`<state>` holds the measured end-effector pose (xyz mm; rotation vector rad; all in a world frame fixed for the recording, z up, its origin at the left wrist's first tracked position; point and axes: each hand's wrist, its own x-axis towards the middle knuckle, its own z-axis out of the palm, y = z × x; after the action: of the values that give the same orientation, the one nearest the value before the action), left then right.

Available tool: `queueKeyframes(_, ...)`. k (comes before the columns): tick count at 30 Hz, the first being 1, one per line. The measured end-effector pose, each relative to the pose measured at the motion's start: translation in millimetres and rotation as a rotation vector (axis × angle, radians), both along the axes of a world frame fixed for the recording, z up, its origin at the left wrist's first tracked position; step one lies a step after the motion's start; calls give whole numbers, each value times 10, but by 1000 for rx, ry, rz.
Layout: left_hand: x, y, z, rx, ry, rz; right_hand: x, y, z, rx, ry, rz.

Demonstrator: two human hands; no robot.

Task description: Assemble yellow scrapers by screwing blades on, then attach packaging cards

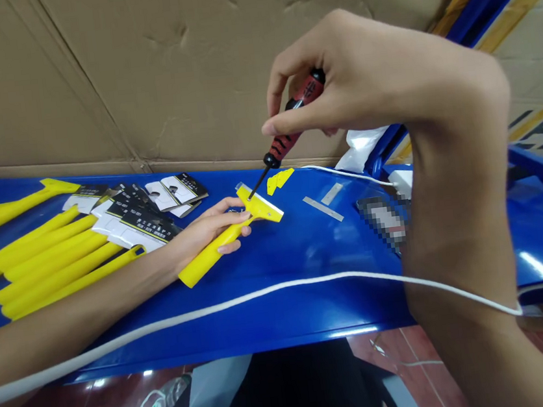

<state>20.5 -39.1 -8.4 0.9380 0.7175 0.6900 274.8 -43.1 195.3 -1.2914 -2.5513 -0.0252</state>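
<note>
My left hand (215, 229) is wrapped round a yellow scraper (229, 238), just below its wide head, and holds it tilted above the blue table. A pale blade edge runs along the head. From above, my right hand (307, 88) grips a red and black screwdriver (286, 136) by its handle. The screwdriver's tip meets the scraper head near a screw spot at its left side. Small yellow plastic pieces (279, 180) lie behind the head. Two flat metal strips (324, 208) rest to the right of it.
Several yellow scrapers (56, 254) lie at the left beside black and white cards (138, 212). A white cable (281, 287) crosses in front, over the blue table (285, 319). A blurred-out flat object (384, 222) sits at the right. Cardboard (164, 78) stands behind.
</note>
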Motion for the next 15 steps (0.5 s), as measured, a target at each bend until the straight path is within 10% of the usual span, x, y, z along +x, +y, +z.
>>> queueKeyframes(15,-9,9,-44,-61,-49,42,-22,-12,1,0,-38,10)
